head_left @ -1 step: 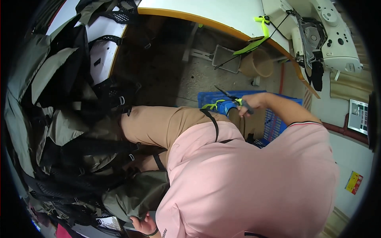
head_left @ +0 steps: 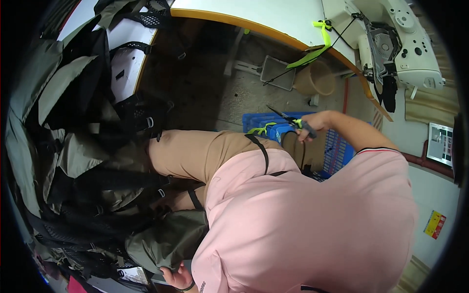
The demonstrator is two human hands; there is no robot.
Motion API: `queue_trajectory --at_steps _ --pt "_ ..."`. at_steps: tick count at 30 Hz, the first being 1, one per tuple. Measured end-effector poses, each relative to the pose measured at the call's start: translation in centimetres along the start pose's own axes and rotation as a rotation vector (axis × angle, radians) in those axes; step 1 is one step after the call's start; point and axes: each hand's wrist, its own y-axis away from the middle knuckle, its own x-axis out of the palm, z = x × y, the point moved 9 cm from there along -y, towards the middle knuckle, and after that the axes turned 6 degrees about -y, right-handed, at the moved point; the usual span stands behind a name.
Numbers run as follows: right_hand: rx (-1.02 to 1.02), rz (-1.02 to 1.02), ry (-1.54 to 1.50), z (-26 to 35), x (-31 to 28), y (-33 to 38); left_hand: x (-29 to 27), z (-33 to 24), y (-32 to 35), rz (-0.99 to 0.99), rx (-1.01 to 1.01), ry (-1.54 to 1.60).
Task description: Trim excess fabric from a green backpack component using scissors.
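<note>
Near the blue crate [head_left: 340, 155] our right hand [head_left: 315, 124] grips scissors [head_left: 292, 119], blades outward seemingly to spare the dark fabric [head_left: 166, 239], which our left hand [head_left: 178, 278], well apart from the crate, pinches, perhaps for steadiness.

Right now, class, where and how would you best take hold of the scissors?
Probably by the grey handle, coming from the picture's right, as the right hand does: the slim, pointed blades stick out toward the picture's upper left, so approaching from the tips looks riskier.
</note>
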Motion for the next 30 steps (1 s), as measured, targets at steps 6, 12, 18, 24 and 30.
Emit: queue_trajectory --at_steps 6,12,18,24,30 --pt "0.208 -0.073 0.118 2.7 -1.3 3.7 0.7 -2.9 2.5 0.157 0.344 -0.124" --pt "-0.377 -0.058 0.512 18.4 10.2 2.7 -2.6 -4.7 6.6 -0.133 0.607 0.185" --pt "-0.889 0.487 0.6 24.4 36.9 2.1 -2.0 -7.6 13.7 -0.066 0.953 0.386" --pt "-1.283 0.819 0.85 17.2 56.6 4.7 -1.0 -6.0 23.6 0.156 1.269 0.365" --pt "-1.129 0.784 1.074 13.0 62.0 2.0 -8.4 14.7 27.1 -0.283 1.121 0.539"
